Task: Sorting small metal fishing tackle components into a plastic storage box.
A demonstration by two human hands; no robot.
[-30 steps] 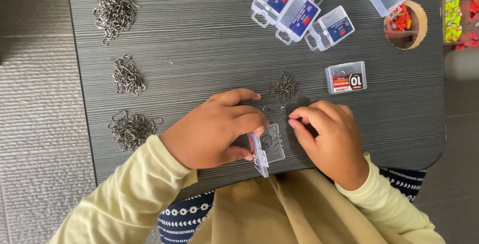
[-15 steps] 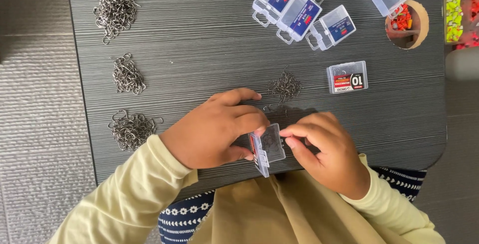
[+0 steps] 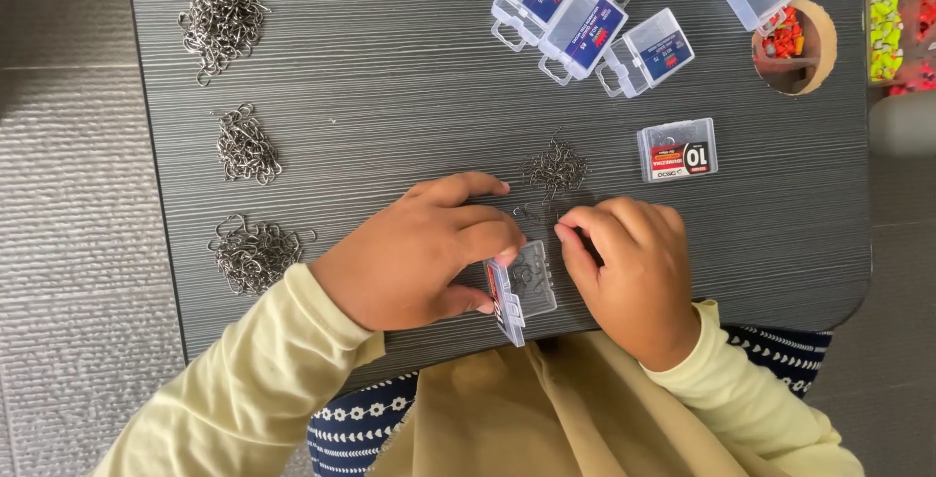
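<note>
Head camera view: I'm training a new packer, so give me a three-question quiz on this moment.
1. True or false: the left hand steadies an open small clear box near the table's front edge.
2. How many separate heaps of metal hooks lie along the left side of the dark table? A) two B) three C) five
3. Where are the right hand's fingertips?

Key
1. True.
2. B: far heap, middle heap, near heap.
3. At the few loose hooks just below the small hook pile, beyond the open box.
</note>
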